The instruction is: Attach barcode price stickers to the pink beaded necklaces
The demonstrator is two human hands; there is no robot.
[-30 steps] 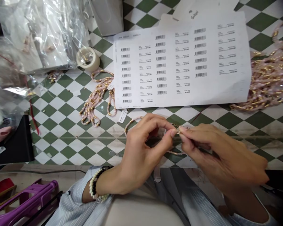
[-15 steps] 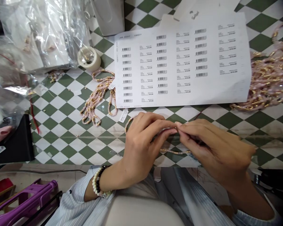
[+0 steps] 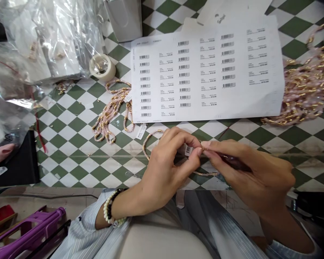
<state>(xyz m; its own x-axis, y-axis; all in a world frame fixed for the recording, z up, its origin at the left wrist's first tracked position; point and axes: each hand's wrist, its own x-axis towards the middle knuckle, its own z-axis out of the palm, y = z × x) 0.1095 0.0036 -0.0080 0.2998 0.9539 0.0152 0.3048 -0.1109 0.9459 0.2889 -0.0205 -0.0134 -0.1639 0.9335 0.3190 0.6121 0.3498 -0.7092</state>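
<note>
Strand of pink and gold beads (image 3: 145, 145) lies in a loose loop on the checked table (image 3: 78, 172), partly covered by the hands. Resting the beads on the surface probably takes their weight off the fingertips.

Left hand (image 3: 160, 169): thumb and index fingertip pinch a small metallic piece (image 3: 204, 148) from the left. The palm arches clear, leaving an opening through which a barcode tag (image 3: 188, 150) shows. Right hand (image 3: 253, 169): thumb and index finger pinch at the same spot from the right. Fingertip grips are presumably used because the piece is too small for a fuller hold. Whether it is a clasp, ring or chain end cannot be told at this size.

Label sheet (image 3: 194, 112) lies beyond the hands, printed side up, likely for easy reading. Its left edge adjoins a group of looped strands (image 3: 106, 118); its right edge meets a larger bead heap (image 3: 310, 84). This layout apparently separates two batches.

Position relative to the fingers: the metallic piece sits between the two pinches; the bead loop shows left of the left knuckles and again below the gap between the hands; the tag is just left of the left fingertips.
</note>
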